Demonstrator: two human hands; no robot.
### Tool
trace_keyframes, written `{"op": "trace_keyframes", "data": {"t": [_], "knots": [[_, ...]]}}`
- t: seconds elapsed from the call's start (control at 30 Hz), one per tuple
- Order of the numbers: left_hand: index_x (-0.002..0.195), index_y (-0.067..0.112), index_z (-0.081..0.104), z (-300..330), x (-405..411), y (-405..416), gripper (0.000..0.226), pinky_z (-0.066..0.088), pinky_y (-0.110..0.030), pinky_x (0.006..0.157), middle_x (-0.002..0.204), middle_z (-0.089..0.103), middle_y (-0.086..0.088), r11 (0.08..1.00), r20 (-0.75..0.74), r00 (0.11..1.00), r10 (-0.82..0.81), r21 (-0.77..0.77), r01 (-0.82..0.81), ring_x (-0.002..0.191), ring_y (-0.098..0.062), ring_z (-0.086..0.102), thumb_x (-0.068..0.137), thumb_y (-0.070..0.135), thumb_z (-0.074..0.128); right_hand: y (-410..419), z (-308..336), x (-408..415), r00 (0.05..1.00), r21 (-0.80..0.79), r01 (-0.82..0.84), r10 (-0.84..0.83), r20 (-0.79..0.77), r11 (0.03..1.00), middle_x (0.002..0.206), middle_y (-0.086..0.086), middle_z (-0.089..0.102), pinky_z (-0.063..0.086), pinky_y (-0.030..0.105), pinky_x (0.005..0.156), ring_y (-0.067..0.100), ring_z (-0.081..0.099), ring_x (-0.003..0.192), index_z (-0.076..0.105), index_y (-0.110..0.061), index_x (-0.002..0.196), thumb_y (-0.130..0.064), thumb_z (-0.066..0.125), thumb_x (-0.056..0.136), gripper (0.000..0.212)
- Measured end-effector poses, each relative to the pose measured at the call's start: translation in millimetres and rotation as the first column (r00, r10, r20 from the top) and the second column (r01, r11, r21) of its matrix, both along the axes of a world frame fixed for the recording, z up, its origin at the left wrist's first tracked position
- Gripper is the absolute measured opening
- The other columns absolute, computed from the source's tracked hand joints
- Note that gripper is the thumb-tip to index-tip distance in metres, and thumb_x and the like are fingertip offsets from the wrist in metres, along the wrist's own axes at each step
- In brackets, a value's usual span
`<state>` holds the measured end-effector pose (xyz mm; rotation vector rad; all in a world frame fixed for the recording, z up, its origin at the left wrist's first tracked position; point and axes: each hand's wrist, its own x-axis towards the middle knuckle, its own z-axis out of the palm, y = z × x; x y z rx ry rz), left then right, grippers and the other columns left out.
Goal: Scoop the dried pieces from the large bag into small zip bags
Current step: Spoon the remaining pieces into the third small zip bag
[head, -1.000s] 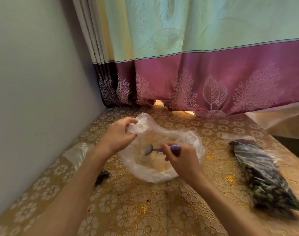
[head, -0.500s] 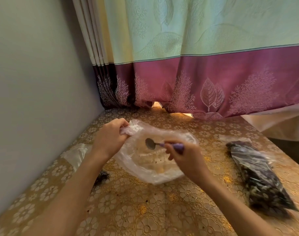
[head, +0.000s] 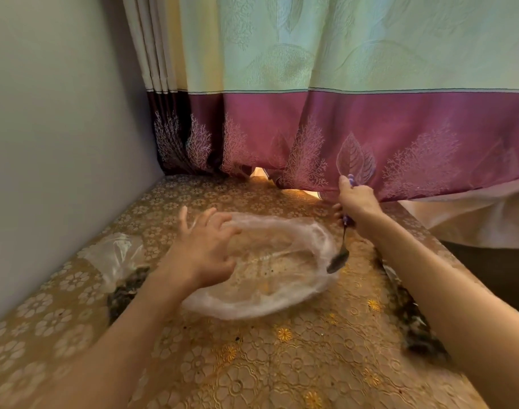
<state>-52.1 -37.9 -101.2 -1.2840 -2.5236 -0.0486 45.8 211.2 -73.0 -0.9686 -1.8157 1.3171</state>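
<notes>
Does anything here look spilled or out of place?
Yes. The large bag lies nearly empty, with only dark crumbs inside, and a few specks sit loose on the tablecloth in front of it. The right hand holds the spoon outside the bag, bowl hanging downward.

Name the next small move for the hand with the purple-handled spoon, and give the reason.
Probably bring the right hand back so the purple-handled metal spoon sits over the clear crumpled large plastic bag. The spoon bowl hangs outside the bag's right edge, and the left hand, fingers spread, rests on the bag.
</notes>
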Motion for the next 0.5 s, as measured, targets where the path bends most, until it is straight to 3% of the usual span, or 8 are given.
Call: {"op": "trace_keyframes", "data": {"t": [0.07, 0.1, 0.17, 0.23, 0.37, 0.43, 0.5], "knots": [[0.132, 0.03, 0.041, -12, 5, 7, 0.044, -0.009, -0.051, 0.111, 0.145, 0.03, 0.007, 0.998, -0.022, 0.998, -0.066, 0.02, 0.067, 0.14, -0.015, 0.013, 0.088, 0.036, 0.041, 3, -9, -2, 0.972, 0.036, -0.023, 0.014, 0.233, 0.999, 0.087, 0.015, 0.057, 0.039, 0.03, 0.053, 0.022, 0.048, 0.061, 0.053, -0.005, 0.091, -0.042, 0.036, 0.098, 0.041], [0.133, 0.029, 0.04, -18, 7, 11, 0.044, -0.003, -0.047, 0.113, 0.145, 0.032, 0.008, 0.994, 0.002, 0.994, -0.11, 0.027, 0.11, 0.139, -0.014, 0.016, 0.091, 0.039, 0.038, 2, -14, -1, 0.945, 0.054, -0.053, 0.032, 0.325, 0.997, 0.082, 0.014, 0.056, 0.035, 0.028, 0.048, 0.02, 0.045, 0.055, 0.051, -0.006, 0.094, -0.042, 0.038, 0.097, 0.038], [0.138, 0.03, 0.034, -32, 13, 19, 0.048, 0.005, -0.041, 0.114, 0.148, 0.029, 0.009, 0.988, 0.107, 0.982, -0.157, 0.019, 0.156, 0.138, -0.012, 0.02, 0.093, 0.046, 0.036, 0, -25, 3, 0.882, -0.001, -0.157, 0.14, 0.451, 0.988, 0.06, 0.006, 0.049, 0.03, 0.021, 0.039, 0.014, 0.038, 0.042, 0.045, -0.014, 0.085, -0.043, 0.049, 0.095, 0.031], [0.143, 0.032, 0.024, -46, 17, 25, 0.056, 0.004, -0.043, 0.114, 0.152, 0.02, 0.01, 0.99, 0.229, 0.965, -0.128, -0.032, 0.139, 0.14, -0.011, 0.016, 0.092, 0.054, 0.034, -6, -33, 7, 0.803, -0.097, -0.245, 0.258, 0.537, 0.965, 0.04, -0.003, 0.039, 0.025, 0.014, 0.033, 0.008, 0.032, 0.03, 0.038, -0.02, 0.077, -0.044, 0.058, 0.09, 0.033], [0.146, 0.03, 0.012, -63, 15, 28, 0.072, 0.007, -0.041, 0.114, 0.156, 0.008, 0.009, 0.989, 0.362, 0.931, -0.042, -0.115, 0.09, 0.142, -0.014, 0.01, 0.087, 0.066, 0.03, -15, -34, 10, 0.74, -0.165, -0.317, 0.352, 0.574, 0.934, 0.059, 0.0, 0.038, 0.025, 0.015, 0.031, 0.009, 0.031, 0.043, 0.044, -0.016, 0.11, -0.025, 0.066, 0.088, 0.033], [0.147, 0.028, 0.011, -66, 13, 29, 0.078, 0.005, -0.042, 0.114, 0.156, 0.008, 0.007, 0.99, 0.375, 0.927, -0.027, -0.12, 0.078, 0.142, -0.016, 0.008, 0.084, 0.07, 0.03, -17, -29, 8, 0.768, -0.121, -0.319, 0.331, 0.548, 0.94, 0.069, 0.005, 0.045, 0.033, 0.019, 0.035, 0.01, 0.037, 0.047, 0.046, 0.001, 0.114, -0.015, 0.064, 0.088, 0.035], [0.147, 0.026, 0.013, -67, 13, 30, 0.083, 0.005, -0.045, 0.114, 0.156, 0.009, 0.007, 0.992, 0.377, 0.926, -0.027, -0.103, 0.071, 0.142, -0.015, 0.01, 0.081, 0.073, 0.033, -22, -16, 5, 0.808, -0.054, -0.346, 0.326, 0.491, 0.937, 0.076, 0.008, 0.05, 0.038, 0.019, 0.038, 0.011, 0.042, 0.05, 0.05, 0.004, 0.108, -0.011, 0.064, 0.087, 0.03]]}}
